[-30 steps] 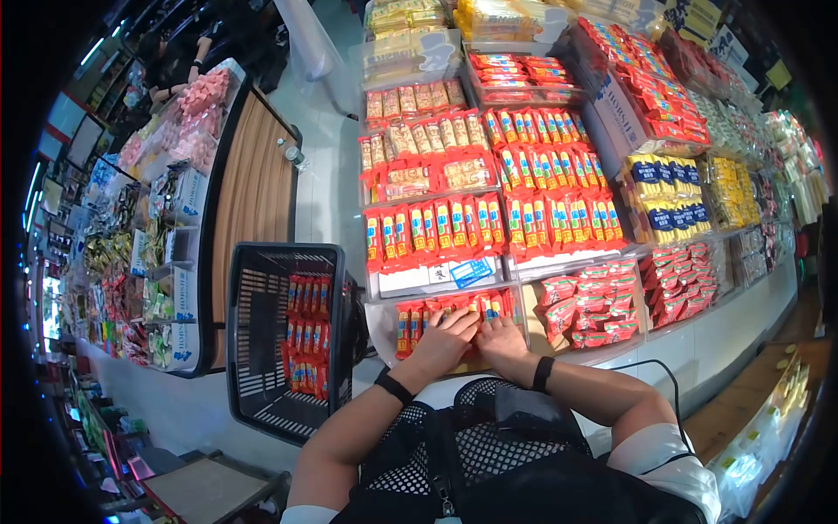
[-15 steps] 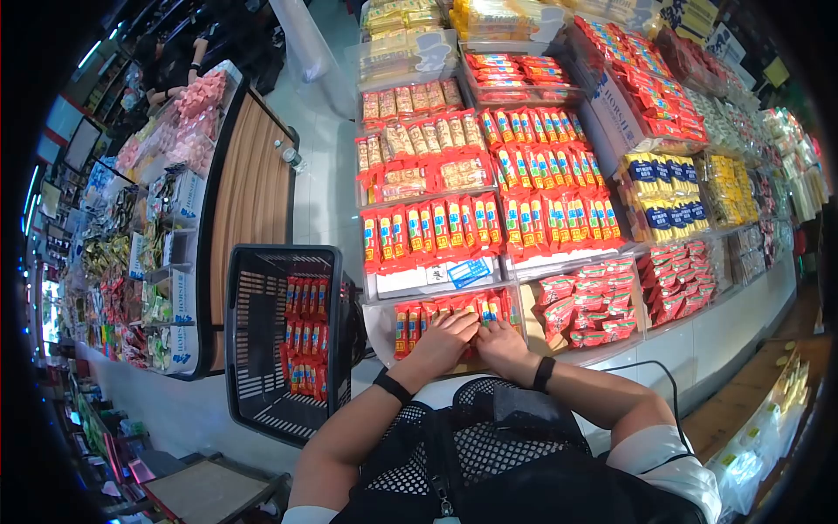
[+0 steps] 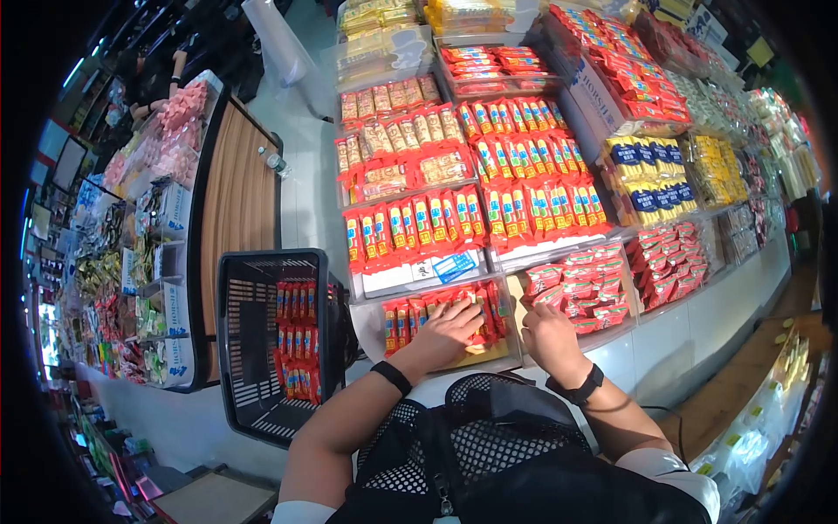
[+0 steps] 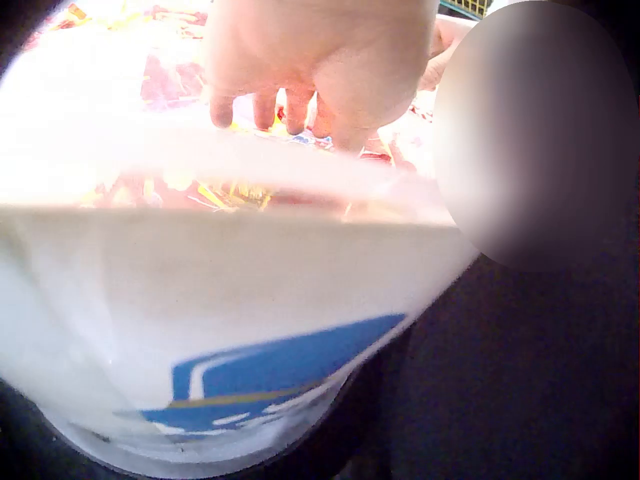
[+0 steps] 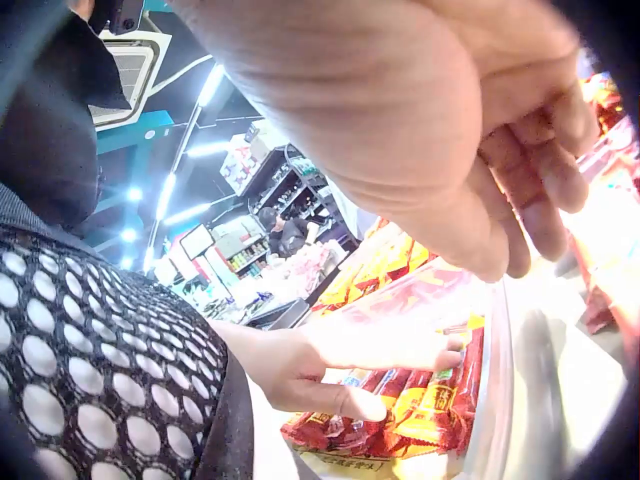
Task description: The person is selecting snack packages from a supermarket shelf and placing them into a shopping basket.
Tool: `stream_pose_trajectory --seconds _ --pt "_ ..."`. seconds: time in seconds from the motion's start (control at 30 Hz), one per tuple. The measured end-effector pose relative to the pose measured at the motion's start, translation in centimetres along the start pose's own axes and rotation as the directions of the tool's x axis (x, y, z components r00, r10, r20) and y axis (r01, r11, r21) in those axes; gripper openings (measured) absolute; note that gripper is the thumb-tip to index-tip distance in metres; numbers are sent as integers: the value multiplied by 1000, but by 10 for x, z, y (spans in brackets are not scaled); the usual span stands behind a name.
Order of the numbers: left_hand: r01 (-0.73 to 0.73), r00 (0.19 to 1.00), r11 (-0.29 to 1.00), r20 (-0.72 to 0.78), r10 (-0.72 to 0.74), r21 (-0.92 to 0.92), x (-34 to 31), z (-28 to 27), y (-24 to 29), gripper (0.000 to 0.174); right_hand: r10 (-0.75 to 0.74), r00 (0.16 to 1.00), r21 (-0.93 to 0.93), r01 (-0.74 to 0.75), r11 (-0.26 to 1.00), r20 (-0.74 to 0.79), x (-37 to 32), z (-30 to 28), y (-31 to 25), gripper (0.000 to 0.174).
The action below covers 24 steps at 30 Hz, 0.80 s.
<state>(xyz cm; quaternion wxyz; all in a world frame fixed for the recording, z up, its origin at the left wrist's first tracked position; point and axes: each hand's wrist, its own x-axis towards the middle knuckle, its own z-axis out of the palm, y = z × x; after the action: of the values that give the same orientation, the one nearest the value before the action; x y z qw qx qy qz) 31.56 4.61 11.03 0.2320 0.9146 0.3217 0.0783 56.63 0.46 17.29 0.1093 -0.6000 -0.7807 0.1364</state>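
Observation:
Red-wrapped snack packets (image 3: 401, 321) stand in rows in the clear front bin (image 3: 371, 345). My left hand (image 3: 447, 334) rests on them with its fingers stretched across the wrappers; the right wrist view also shows this left hand (image 5: 300, 365) lying on the packets. My right hand (image 3: 552, 341) is over the divider at the bin's right side, near the pink-red packets (image 3: 594, 293) of the neighbouring bin. In the right wrist view its fingers (image 5: 545, 180) hang loosely bent with nothing between them. The left wrist view is overexposed around the fingertips.
A dark shopping basket (image 3: 271, 256) stands at the left, with several rows of red packets (image 3: 298, 341) inside. Stepped bins of snacks (image 3: 415, 231) rise behind the front bin. A wooden-sided display counter (image 3: 231, 192) is further left. A person in dark clothes (image 3: 131, 83) is beyond it.
My right hand has left the packets beside my left hand and moved right to the bin divider. My left hand remains on the packets. The head view has shifted slightly.

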Motion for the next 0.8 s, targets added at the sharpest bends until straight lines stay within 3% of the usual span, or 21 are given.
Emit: stream_pose_trajectory --seconds 0.27,0.4,0.53,0.6,0.67,0.73,0.8 --pt "-6 992 999 123 2 34 3 -12 5 68 -111 991 93 118 989 -75 -3 17 -21 10" --pt "-15 977 996 214 -4 88 14 -15 6 71 -112 991 97 119 988 -77 -1 12 -21 9" --pt "-18 970 995 241 -6 97 25 -11 14 70 -14 1000 138 14 990 -6 -3 7 -17 7" --pt "13 972 995 231 -35 100 32 -2 19 64 22 1000 168 -23 986 6 -3 7 -9 8" --pt "20 973 999 230 -31 50 38 0 18 55 37 991 133 -20 991 -126 -2 7 0 9" --pt "25 972 1000 234 -24 -1 39 6 17 47 82 990 150 -64 987 -113 -1 -3 3 12" --pt "7 990 1000 139 -5 -16 38 7 17 41 120 985 152 -101 983 -127 -1 -6 6 12"
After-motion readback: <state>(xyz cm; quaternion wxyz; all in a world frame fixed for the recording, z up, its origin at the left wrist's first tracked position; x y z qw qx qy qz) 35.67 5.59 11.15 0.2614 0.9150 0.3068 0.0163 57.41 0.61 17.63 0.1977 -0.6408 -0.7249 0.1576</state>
